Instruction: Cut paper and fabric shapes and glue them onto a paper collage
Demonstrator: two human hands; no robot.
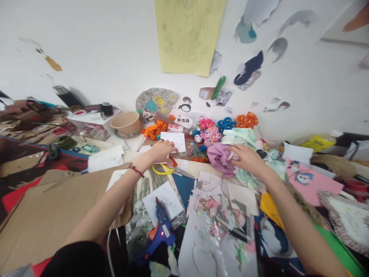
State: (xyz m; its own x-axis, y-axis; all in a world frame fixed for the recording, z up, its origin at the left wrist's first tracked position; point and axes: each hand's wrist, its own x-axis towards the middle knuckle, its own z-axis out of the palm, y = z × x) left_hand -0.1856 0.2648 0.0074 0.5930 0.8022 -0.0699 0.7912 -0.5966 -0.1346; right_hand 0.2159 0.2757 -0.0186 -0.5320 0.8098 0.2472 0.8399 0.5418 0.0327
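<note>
Fabric (216, 156), crumpled and purple, is pinched in my right hand (247, 159), centre-right; my left hand (160, 151) spreads mid-frame; below, white square paper (172, 193) likely catches the blue plastic glue gun (165, 225) drips.

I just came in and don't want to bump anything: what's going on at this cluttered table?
Someone is working bare-handed among craft materials. Their right hand is on a crumpled purple cloth; their left hand is by a white paper, contact unclear. Yellow-and-red-handled scissors lie just below the left hand. Nearer the person, a blue glue gun shows a red light, its nozzle over a white square.
</note>
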